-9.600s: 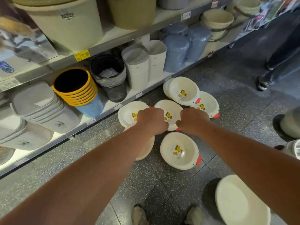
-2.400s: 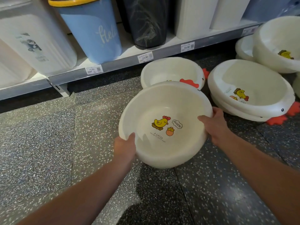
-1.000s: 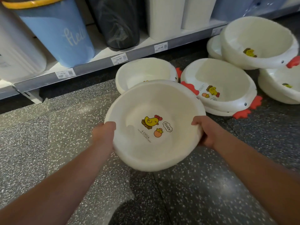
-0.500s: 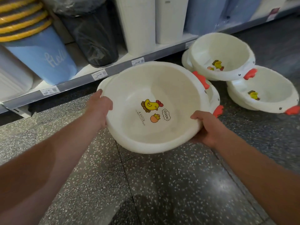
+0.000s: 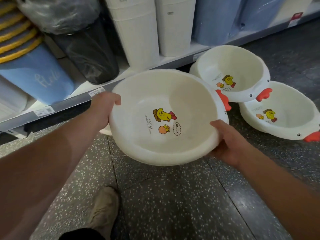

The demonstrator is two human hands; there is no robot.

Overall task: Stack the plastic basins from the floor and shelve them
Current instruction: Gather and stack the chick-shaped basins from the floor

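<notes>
Left hand (image 5: pixel 103 108), right hand (image 5: pixel 228 144) — fingers curled over chick-print basin (image 5: pixel 162 118) rim (tilted). Risk: smooth rim slips; nests askew.

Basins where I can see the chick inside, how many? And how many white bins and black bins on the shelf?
Basins showing a chick: 3, held basin, back basin, right basin
White bins: 2, left white bin, right white bin
Black bin: 1
Total: 6

Dim light from above is glinting off the dark floor (image 5: pixel 251 213) at right; the shelf (image 5: pixel 72 101) edge is bowing, its left-hand bins (image 5: pixel 39 78) smearing into blur.
</notes>
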